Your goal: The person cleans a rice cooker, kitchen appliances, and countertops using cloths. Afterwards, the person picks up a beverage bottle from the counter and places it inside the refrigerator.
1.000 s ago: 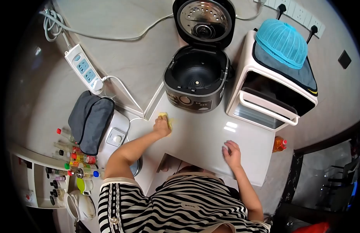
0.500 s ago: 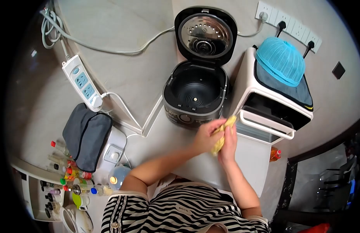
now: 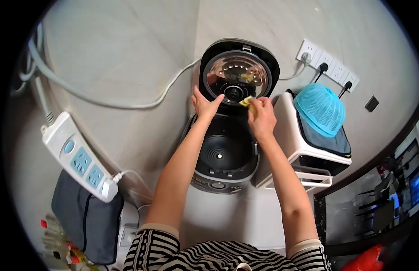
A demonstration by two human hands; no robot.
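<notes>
A black rice cooker (image 3: 205, 174) stands with its lid (image 3: 272, 63) raised. Its inside (image 3: 232, 144) shows a dark heating plate and no inner pot. My left hand (image 3: 205, 105) is at the lid's lower left edge, fingers stretched and thumb apart, apparently touching it. My right hand (image 3: 262, 118) pinches a yellow cloth (image 3: 246, 102) at the lid's lower right. Whether the cloth touches the lid I cannot tell. The lid's shiny metal inner plate (image 3: 238, 67) mirrors some of the yellow.
To the right stands a white oven (image 3: 275, 153) topped by a blue mesh cover (image 3: 320, 110). A socket strip (image 3: 338, 72) runs along the wall. At left are a white power strip (image 3: 78, 158), a grey-covered appliance (image 3: 87, 221) and several bottles. A cable (image 3: 141, 106) crosses to the cooker.
Both hands have moved up from in front of the cooker to its lid and separated. The cloth now stays in my right hand alone. The view has shifted, bringing the power strip closer.
</notes>
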